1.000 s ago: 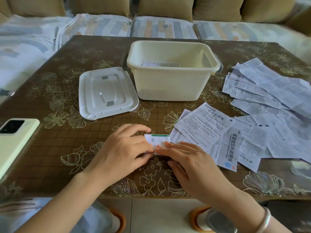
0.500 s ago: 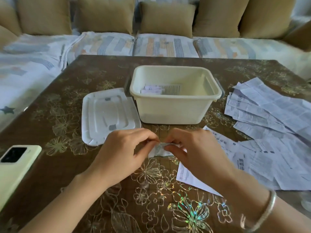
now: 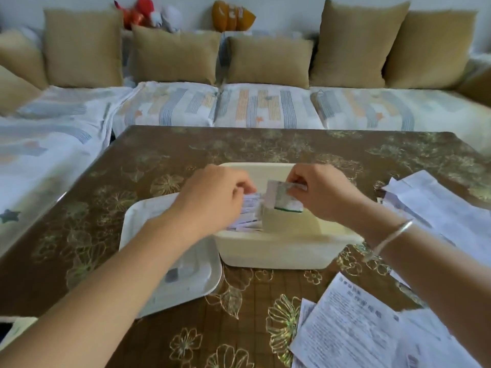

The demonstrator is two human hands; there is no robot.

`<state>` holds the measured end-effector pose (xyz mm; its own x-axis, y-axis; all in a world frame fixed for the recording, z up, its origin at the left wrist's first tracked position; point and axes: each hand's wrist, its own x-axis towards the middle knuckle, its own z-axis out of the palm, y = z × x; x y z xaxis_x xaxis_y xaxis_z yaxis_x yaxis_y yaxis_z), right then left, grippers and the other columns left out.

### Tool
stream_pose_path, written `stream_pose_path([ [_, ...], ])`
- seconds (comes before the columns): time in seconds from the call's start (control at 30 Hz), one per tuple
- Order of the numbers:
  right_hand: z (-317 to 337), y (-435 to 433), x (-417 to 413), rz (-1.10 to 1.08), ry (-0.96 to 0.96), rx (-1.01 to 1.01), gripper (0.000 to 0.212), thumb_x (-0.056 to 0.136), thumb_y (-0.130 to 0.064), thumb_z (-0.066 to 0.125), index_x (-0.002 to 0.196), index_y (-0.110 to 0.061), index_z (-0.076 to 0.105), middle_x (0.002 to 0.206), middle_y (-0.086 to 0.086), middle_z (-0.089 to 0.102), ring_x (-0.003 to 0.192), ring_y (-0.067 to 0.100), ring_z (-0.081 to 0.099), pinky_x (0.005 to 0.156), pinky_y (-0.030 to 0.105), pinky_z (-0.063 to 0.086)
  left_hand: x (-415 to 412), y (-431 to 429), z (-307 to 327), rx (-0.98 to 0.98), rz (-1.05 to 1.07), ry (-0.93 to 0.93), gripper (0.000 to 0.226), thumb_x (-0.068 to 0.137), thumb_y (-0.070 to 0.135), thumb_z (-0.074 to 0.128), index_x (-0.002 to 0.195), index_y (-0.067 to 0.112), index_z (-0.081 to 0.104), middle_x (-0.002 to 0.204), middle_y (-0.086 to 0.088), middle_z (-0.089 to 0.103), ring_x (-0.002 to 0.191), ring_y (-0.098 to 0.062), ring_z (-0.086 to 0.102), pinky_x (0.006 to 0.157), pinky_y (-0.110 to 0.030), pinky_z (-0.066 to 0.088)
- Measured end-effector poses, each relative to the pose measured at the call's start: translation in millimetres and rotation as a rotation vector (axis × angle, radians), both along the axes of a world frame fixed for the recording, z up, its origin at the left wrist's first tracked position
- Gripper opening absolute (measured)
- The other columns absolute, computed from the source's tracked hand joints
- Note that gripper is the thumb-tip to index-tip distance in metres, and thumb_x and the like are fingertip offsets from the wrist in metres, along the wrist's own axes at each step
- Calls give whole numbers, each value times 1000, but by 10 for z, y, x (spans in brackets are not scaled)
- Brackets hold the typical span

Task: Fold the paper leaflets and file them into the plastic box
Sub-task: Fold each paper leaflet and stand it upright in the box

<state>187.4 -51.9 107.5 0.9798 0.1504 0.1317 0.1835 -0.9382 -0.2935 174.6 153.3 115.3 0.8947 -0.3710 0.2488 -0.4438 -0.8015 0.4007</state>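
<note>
White paper, folded small with a green stripe, is the folded leaflet [image 3: 283, 199] pinched between thumb and fingertips of the right hand [image 3: 320, 193], upright over the open cream plastic box [image 3: 279, 254] and partly inside it. At 9 o'clock from it, the left hand [image 3: 212, 199] curls its fingers onto the tops of the stack of filed white leaflets [image 3: 245, 217] inside the box; whether it grips them cannot be told, as the knuckles hide the fingertips. A thin silver bracelet [image 3: 392, 235] circles the right wrist. The white plastic lid [image 3: 190, 277] lies at 8 o'clock just beside the box, crossed by the left forearm. Loose unfolded printed sheets [image 3: 356, 325] spread at 3 and 5 o'clock on the brown flower-patterned table [image 3: 239, 309]. Tan square cushions [image 3: 268, 62] line the sofa at 12 o'clock.
</note>
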Motion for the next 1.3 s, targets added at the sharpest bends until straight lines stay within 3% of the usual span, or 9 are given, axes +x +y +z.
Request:
stream_pose_path([
  [0.07,-95,47,137,-5,2,-121,10,94,-27,54,97,-22,62,87,1,67,73,22,56,62,31,49,118,-95,-73,170,-27,90,37,95,9,46,110,31,72,110,7,71,84,-14,65,83,-35,55],
  [0.17,-190,99,276,17,52,-192,7,95,-21,55,98,-23,61,81,-1,58,66,19,50,47,25,37,225,-159,-193,353,-24,170,37,91,6,46,110,26,70,101,-2,70,77,-23,61,77,-40,53],
  [0.33,-295,140,419,74,55,-200,8,93,-19,56,99,-22,60,83,0,55,74,22,49,59,27,34,281,-227,-248,502,-19,182,30,90,7,47,108,20,68,98,-6,66,87,-28,60,61,-33,34],
  [0.5,-346,144,457,77,11,-188,9,93,-18,56,100,-22,60,80,-1,50,73,23,47,59,27,32,349,-268,-292,494,-65,240,19,89,11,51,95,14,68,83,-4,62,76,-26,57,68,-36,50],
  [0.8,-347,282,491,127,-31,-269,11,91,-13,54,97,-20,60,96,5,65,81,27,56,61,29,37,352,-293,-228,499,-99,301,22,93,17,49,75,25,57,72,4,50,67,-20,46,64,-29,37],
  [0.93,-362,424,516,140,5,-260,11,91,-15,56,97,-17,66,97,8,67,85,28,60,62,28,40,352,-288,-202,529,-110,304,34,91,15,48,58,22,43,64,0,43,71,-30,48,58,-31,34],
  [1.03,-354,498,526,153,53,-221,12,90,-15,57,96,-16,67,99,8,67,89,30,62,63,28,40,333,-272,-182,571,-140,313,21,93,18,48,77,20,62,81,-4,60,78,-27,55,66,-33,45],
  [1.13,-327,495,509,202,128,-174,5,85,-23,62,87,-19,63,98,5,66,88,26,60,64,26,39,322,-267,-190,623,-162,364,26,97,25,45,93,14,68,87,-4,62,81,-25,56,73,-34,48],
  [1.3,-355,456,479,253,283,-96,34,76,-35,72,63,-22,44,74,-4,52,72,18,48,51,22,32,360,-285,-202,644,-169,429,26,97,25,45,96,18,70,82,-1,60,73,-20,51,66,-31,42],
])
